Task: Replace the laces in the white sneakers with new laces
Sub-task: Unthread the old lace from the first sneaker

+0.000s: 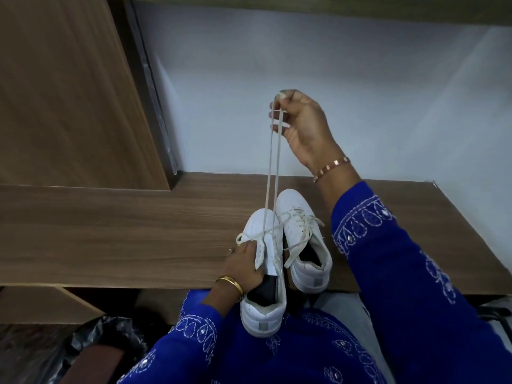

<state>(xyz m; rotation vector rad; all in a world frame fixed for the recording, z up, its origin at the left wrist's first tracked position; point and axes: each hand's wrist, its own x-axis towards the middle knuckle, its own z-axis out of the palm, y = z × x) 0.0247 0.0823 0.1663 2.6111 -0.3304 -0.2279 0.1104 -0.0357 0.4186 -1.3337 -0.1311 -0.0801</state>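
Observation:
Two white sneakers lie at the wooden desk's near edge. The left sneaker (263, 273) hangs partly over the edge with its heel toward me; my left hand (243, 268) holds it at the side by the eyelets. A white lace (273, 173) runs up from it in two taut strands to my right hand (300, 126), which is raised above the desk and pinches both strands at the top. The right sneaker (303, 245) rests beside it, still laced, its lace ends loose.
The wooden desk (124, 239) stretches left and right. A pale wall rises behind it, with a wooden panel (63, 92) at the left. A black plastic bag (91, 342) sits below the desk at the lower left.

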